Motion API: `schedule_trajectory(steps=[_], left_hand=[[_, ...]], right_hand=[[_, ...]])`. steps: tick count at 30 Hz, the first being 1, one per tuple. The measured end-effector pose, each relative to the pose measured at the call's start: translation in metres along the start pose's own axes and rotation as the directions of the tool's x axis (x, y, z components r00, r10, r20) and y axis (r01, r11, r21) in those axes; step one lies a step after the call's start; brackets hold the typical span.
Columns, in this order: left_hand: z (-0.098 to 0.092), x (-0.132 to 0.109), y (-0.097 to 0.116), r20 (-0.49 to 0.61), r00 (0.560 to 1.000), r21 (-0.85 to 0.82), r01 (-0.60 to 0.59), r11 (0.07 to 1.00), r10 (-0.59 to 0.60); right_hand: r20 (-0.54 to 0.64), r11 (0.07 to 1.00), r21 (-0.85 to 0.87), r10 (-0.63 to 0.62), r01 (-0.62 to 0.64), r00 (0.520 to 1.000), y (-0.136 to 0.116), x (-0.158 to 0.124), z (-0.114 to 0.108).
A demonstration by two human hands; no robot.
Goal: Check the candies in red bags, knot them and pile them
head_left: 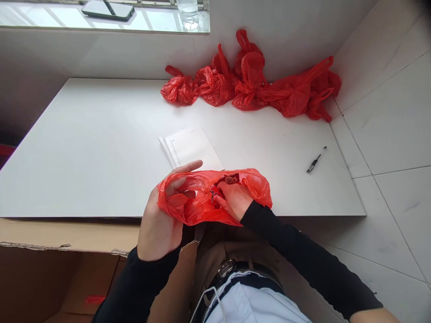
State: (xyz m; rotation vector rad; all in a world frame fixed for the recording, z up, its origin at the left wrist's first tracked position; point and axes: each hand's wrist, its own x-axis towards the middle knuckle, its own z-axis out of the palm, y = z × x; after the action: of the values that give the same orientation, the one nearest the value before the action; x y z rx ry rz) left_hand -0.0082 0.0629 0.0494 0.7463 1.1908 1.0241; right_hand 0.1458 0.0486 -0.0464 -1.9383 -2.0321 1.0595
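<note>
A thin red plastic bag [198, 211] is stretched between my hands at the table's near edge, its mouth facing up. My left hand [164, 215] holds the bag's left side, with fingers inside the opening and the thumb reaching out past the rim. Inside the mouth, the fingers of my right hand [234, 197] are closed on a small red packet [214, 192] with black lettering. Beside those fingers shows a dark red printed wrapper [232, 178]. The bottom of the bag and whatever lies deeper in it are hidden.
Behind the bag lies an open notebook [197, 146] on the white table [84, 148]. A pen [316, 160] lies to the right. Several knotted red bags [249, 85] line the wall. A phone [107, 10] and glass [188, 15] stand on the sill; a cardboard box [67, 233] is below left.
</note>
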Motion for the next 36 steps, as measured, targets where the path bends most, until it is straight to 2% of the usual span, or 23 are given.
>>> schedule_trajectory(steps=[2, 4, 6, 7, 10, 13, 19, 22, 25, 28, 30, 33, 36], left_hand=[[-0.001, 0.001, 0.0, 0.002, 1.0, 0.008, 0.0, 1.0, 0.0], [-0.003, 0.001, 0.001, -0.005, 1.0, 0.011, -0.011, 1.0, 0.011], [-0.005, 0.003, 0.0, -0.02, 1.0, 0.015, -0.023, 1.0, 0.023], [-0.005, 0.003, -0.001, -0.026, 0.999, 0.017, -0.026, 1.0, 0.027], [-0.007, 0.006, -0.004, -0.023, 0.999, 0.016, -0.03, 0.999, 0.03], [-0.008, 0.006, -0.007, -0.008, 0.999, 0.018, -0.038, 0.999, 0.039], [-0.001, -0.001, -0.004, -0.027, 0.998, -0.011, -0.048, 0.999, 0.048], [0.003, -0.005, -0.002, -0.035, 0.999, -0.016, -0.026, 1.0, 0.026], [0.006, -0.007, 0.0, -0.021, 1.0, -0.019, -0.016, 1.0, 0.016], [0.008, -0.01, 0.002, -0.007, 1.0, -0.019, 0.002, 1.0, -0.002], [0.009, -0.012, 0.003, 0.008, 1.0, -0.028, 0.024, 0.999, -0.024], [0.009, -0.014, 0.003, 0.046, 0.997, -0.047, 0.057, 0.997, -0.055], [0.008, -0.015, -0.001, 0.06, 0.997, -0.065, 0.043, 0.997, -0.039]], right_hand=[[-0.031, 0.995, 0.092, -0.042, 0.044, 0.999, 0.004, 0.001, 0.0], [-0.114, 0.971, 0.226, -0.056, 0.081, 0.992, 0.011, -0.002, -0.003], [-0.192, 0.932, 0.351, -0.024, 0.092, 0.981, 0.019, -0.005, -0.007], [-0.193, 0.912, 0.403, 0.005, 0.075, 0.981, 0.022, -0.006, -0.009], [-0.062, 0.833, 0.55, 0.108, -0.056, 0.992, 0.029, -0.007, -0.012], [0.049, 0.752, 0.636, 0.186, -0.174, 0.981, 0.031, -0.008, -0.013], [0.066, 0.682, 0.703, 0.222, -0.204, 0.973, 0.028, -0.009, -0.016], [0.07, 0.676, 0.709, 0.216, -0.201, 0.974, 0.029, -0.008, -0.015], [0.079, 0.717, 0.674, 0.166, -0.176, 0.983, 0.03, -0.008, -0.015], [0.023, 0.837, 0.546, -0.024, 0.007, 0.999, 0.028, -0.01, -0.017], [-0.015, 0.92, 0.38, -0.104, 0.102, 0.994, 0.026, -0.012, -0.019], [0.012, 0.994, 0.07, -0.083, 0.082, 0.996, 0.024, -0.017, -0.018], [0.068, 0.985, -0.144, -0.084, 0.093, 0.994, 0.024, -0.02, -0.013]])
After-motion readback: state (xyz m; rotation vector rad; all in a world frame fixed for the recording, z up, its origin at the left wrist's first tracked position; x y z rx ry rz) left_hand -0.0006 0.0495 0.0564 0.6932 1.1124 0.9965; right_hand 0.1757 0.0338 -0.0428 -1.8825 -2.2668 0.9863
